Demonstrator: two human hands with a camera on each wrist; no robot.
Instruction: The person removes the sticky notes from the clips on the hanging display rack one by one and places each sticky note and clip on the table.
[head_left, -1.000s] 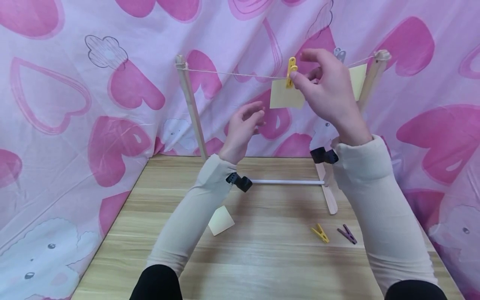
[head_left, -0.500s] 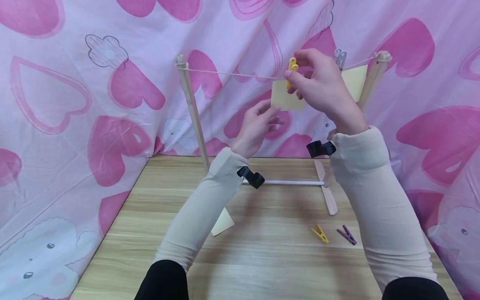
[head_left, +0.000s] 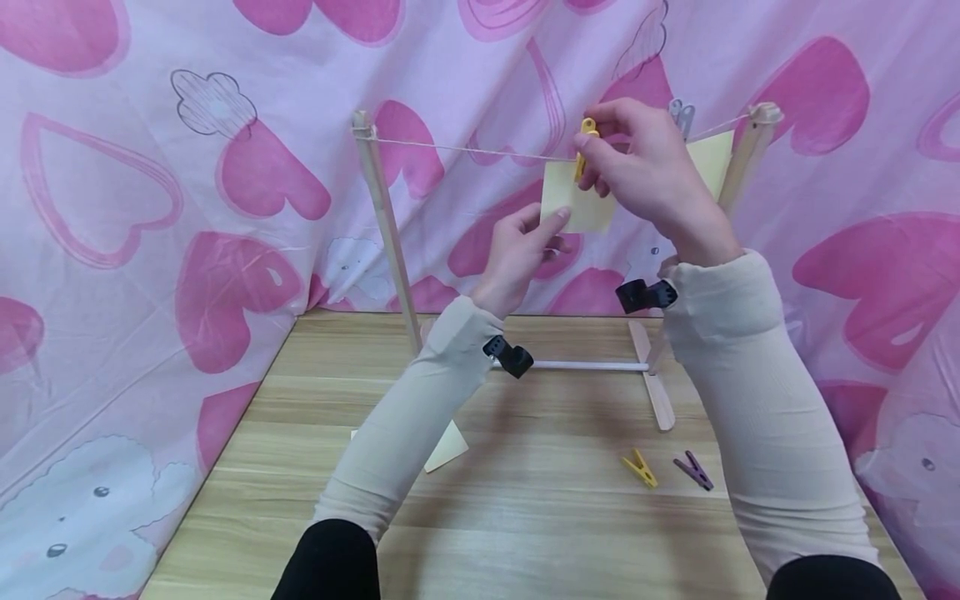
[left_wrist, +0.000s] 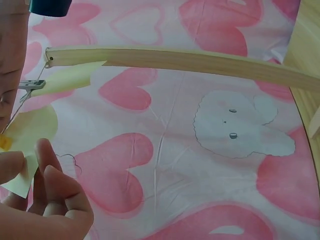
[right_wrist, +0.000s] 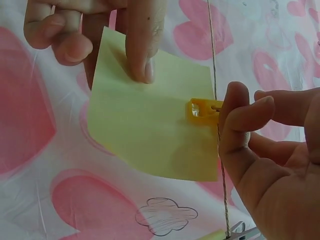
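Note:
A yellow sticky note hangs at the string, with a yellow clothespin over its top edge. My right hand pinches the clothespin between thumb and fingers at its handle end. Lower down, my left hand pinches the note near its lower left part; in the right wrist view the thumb presses its face, fingers behind. The note bends slightly in the left wrist view.
Two wooden posts, left and right, hold the string. A grey clothespin and another note hang right. Yellow and purple clothespins lie on the table, with paper under my left forearm.
My left hand has moved right and up to the note and now pinches it. My right hand has stayed at the clothespin, its fingers closing in around it. The note has tilted slightly.

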